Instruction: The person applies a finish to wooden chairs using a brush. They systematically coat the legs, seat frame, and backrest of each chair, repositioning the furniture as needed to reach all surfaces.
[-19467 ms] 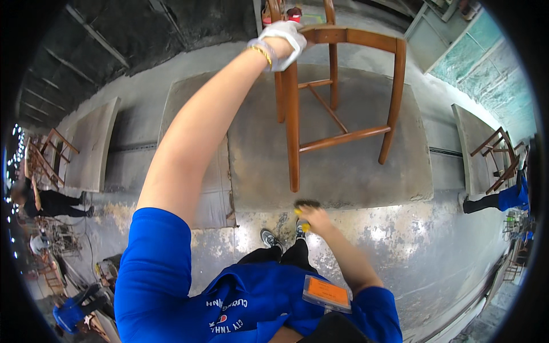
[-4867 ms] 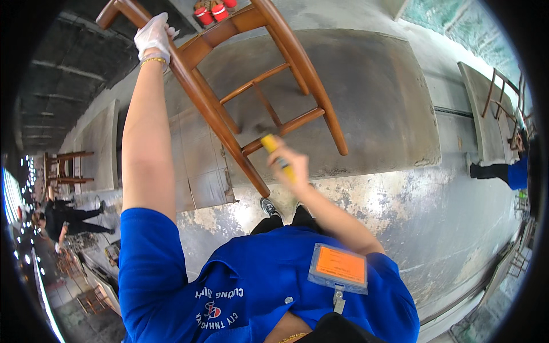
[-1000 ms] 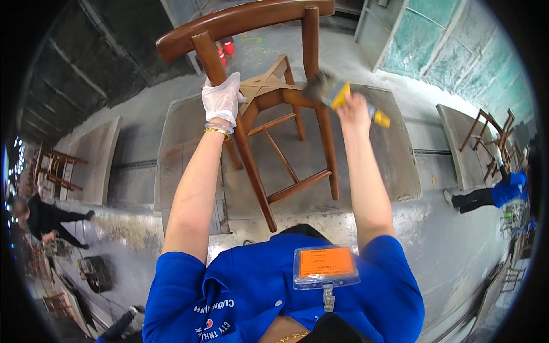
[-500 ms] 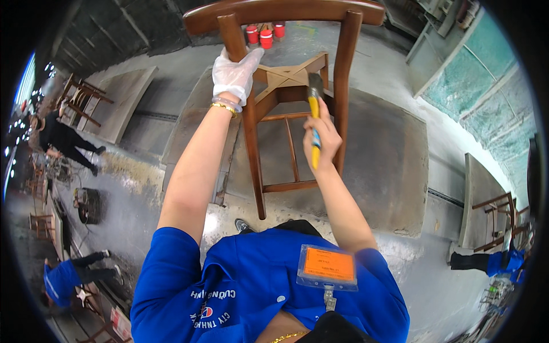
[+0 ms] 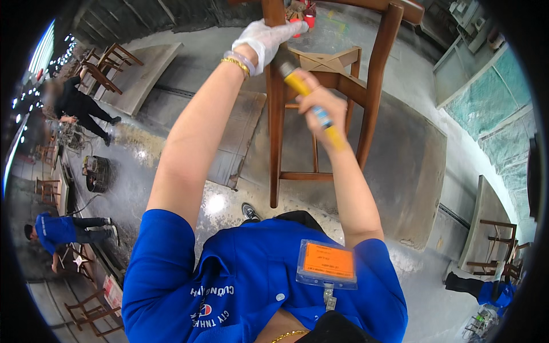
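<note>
A brown wooden chair frame (image 5: 376,86) stands in front of me, its seat showing pale crossed braces (image 5: 331,62) and no cushion. In a thin white glove, my left hand (image 5: 258,44) is closed round the chair's left back post, one finger stretched across it. My bare right hand (image 5: 327,107) grips a paintbrush (image 5: 298,83) with a yellow handle. Its dark bristles are at the inner side of that same post, just below my gloved hand; blur hides whether they touch. The chair's top rail is cut off by the upper edge.
Under the chair is a grey slab (image 5: 414,171). Red cans (image 5: 309,22) stand beyond it. Other slabs carry chairs, left (image 5: 123,60) and right (image 5: 496,228). Co-workers are at far left (image 5: 88,111), lower left (image 5: 57,231) and right (image 5: 492,291). A dark bucket (image 5: 97,173) sits on the floor.
The chair appears farther right and higher in view. My right hand has brought the brush from the seat area left to the left post, tilting it. My left hand stays on that post.
</note>
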`<action>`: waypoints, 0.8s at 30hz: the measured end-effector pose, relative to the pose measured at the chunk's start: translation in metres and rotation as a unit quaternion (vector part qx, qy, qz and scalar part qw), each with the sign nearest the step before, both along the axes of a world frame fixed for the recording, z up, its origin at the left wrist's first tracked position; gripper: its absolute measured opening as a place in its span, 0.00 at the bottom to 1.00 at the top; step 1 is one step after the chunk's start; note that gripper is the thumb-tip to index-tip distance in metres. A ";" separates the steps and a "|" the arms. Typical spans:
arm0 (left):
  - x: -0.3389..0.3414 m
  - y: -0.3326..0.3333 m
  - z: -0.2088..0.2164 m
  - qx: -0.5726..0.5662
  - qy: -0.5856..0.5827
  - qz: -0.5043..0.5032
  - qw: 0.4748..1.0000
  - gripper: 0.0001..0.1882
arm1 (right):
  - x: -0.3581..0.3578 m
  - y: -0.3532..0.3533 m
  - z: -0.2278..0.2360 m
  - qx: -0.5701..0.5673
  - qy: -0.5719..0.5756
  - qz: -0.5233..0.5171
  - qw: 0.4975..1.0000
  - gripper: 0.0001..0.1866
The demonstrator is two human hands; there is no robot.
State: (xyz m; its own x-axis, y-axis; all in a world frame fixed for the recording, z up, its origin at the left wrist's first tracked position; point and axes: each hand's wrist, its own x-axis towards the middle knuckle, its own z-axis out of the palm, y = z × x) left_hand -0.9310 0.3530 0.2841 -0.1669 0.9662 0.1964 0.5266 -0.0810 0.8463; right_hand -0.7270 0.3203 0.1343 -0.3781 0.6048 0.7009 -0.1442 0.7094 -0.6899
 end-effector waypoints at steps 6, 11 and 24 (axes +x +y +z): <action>0.001 0.025 0.025 0.064 -0.259 -0.133 0.955 0.11 | -0.008 -0.103 -0.053 0.165 -0.382 0.105 0.903 0.04; -0.013 0.033 0.022 0.005 -0.273 -0.177 0.945 0.18 | -0.018 -0.033 -0.017 -0.021 -0.279 0.105 0.954 0.09; -0.031 0.019 0.007 0.036 -0.457 -0.218 0.862 0.49 | -0.015 0.006 0.094 0.091 -0.222 -0.020 0.971 0.10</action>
State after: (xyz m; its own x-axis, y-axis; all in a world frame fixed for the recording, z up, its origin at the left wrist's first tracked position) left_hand -0.9618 0.3722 0.2912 0.0919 0.9670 0.2375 -0.4512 -0.1722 0.8757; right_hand -0.7417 0.3264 0.2287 -0.6467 0.5065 0.5702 0.1687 0.8241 -0.5407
